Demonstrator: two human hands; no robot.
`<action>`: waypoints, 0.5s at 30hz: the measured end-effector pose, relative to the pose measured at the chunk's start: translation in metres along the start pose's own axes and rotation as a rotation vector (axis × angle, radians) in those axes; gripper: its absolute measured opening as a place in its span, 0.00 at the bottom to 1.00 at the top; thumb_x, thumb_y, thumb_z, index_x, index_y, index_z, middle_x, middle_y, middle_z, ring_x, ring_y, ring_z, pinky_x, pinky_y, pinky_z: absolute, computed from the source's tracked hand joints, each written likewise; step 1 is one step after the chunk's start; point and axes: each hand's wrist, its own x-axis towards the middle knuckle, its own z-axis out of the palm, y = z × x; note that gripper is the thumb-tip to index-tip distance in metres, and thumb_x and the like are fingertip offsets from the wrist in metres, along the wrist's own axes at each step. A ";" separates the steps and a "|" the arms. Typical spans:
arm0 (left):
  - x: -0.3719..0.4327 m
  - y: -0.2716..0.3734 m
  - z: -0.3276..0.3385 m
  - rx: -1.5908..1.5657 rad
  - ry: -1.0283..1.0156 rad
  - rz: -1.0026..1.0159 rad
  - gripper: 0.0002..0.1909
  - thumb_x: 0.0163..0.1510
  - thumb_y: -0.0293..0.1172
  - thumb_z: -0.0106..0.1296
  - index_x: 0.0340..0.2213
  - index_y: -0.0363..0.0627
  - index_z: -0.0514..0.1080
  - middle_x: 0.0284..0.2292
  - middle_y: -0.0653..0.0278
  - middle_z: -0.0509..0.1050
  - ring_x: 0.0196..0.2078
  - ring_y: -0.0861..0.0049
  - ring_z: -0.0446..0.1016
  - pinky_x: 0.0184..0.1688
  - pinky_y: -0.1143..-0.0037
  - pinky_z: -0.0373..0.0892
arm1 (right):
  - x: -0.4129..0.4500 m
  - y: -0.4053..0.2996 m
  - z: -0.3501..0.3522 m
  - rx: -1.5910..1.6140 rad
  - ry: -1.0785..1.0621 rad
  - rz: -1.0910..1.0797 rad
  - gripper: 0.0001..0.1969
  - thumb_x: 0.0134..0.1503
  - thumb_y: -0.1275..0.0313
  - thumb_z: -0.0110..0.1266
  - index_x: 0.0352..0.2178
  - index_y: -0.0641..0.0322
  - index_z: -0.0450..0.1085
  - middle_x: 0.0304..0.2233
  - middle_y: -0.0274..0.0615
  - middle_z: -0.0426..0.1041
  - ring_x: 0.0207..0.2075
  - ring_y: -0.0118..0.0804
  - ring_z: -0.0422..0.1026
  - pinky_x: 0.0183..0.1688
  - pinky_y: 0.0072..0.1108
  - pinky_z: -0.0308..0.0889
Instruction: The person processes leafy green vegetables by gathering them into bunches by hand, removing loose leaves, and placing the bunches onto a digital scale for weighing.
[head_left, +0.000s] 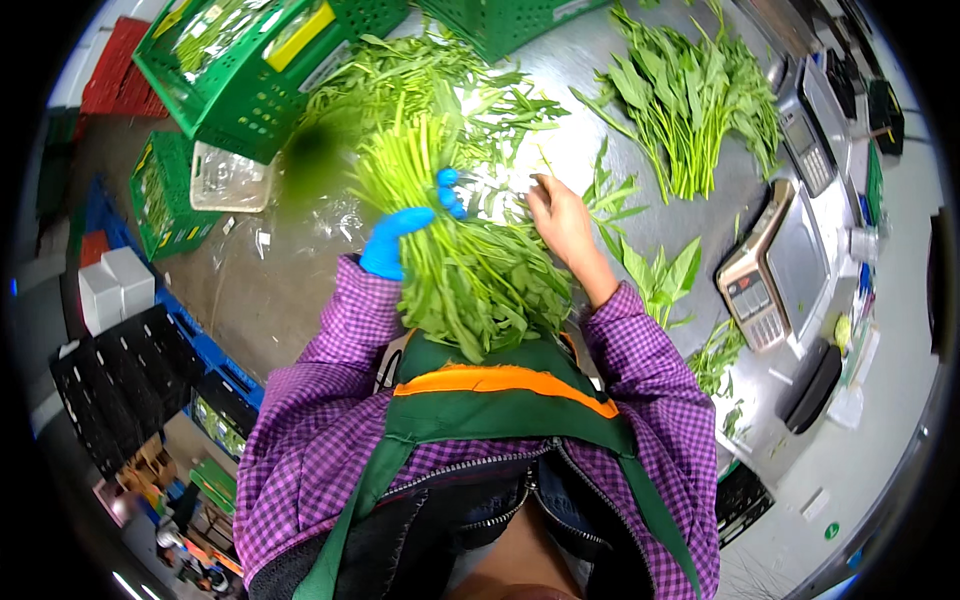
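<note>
My left hand (391, 236), in a blue glove, grips a thick bunch of leafy green stems (480, 289), which look like water spinach. The cut ends point away from me, and the leaves hang down towards my green apron (495, 409). My right hand (561, 221) is bare, with its fingers bent, just right of the bunch. Whether a stem lies between its fingertips is unclear. Beyond both hands, a loose heap of the same greens (375, 79) spreads over the metal table (577, 139). Another bunch (682, 112) lies at the far right.
Green plastic crates (232, 112) stand at the back left. Along the right side are a gold-coloured weighing scale (757, 300) and a grey one (806, 146). Loose leafy sprigs (660, 277) lie right of my arm. A white tub (229, 176) is on the left.
</note>
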 end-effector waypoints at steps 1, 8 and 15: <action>-0.004 0.014 0.010 -0.097 -0.058 0.017 0.28 0.46 0.22 0.51 0.51 0.34 0.62 0.43 0.57 0.72 0.47 0.66 0.70 0.50 0.68 0.67 | -0.002 0.023 0.006 -0.361 0.010 -0.059 0.17 0.50 0.70 0.52 0.42 0.63 0.66 0.37 0.53 0.71 0.39 0.52 0.69 0.43 0.33 0.65; -0.033 0.111 0.053 1.073 0.274 0.100 0.29 0.43 0.25 0.59 0.48 0.38 0.66 0.44 0.60 0.72 0.42 0.73 0.72 0.46 0.73 0.69 | -0.011 0.051 0.004 -0.363 0.052 -0.102 0.16 0.48 0.71 0.49 0.40 0.65 0.65 0.35 0.55 0.70 0.38 0.53 0.70 0.42 0.36 0.64; 0.029 0.083 0.033 2.000 0.506 0.122 0.28 0.38 0.39 0.61 0.44 0.46 0.71 0.35 0.53 0.77 0.37 0.58 0.76 0.41 0.66 0.71 | -0.041 0.023 -0.024 0.175 0.158 0.056 0.21 0.50 0.69 0.48 0.46 0.65 0.60 0.28 0.57 0.72 0.30 0.54 0.72 0.35 0.35 0.66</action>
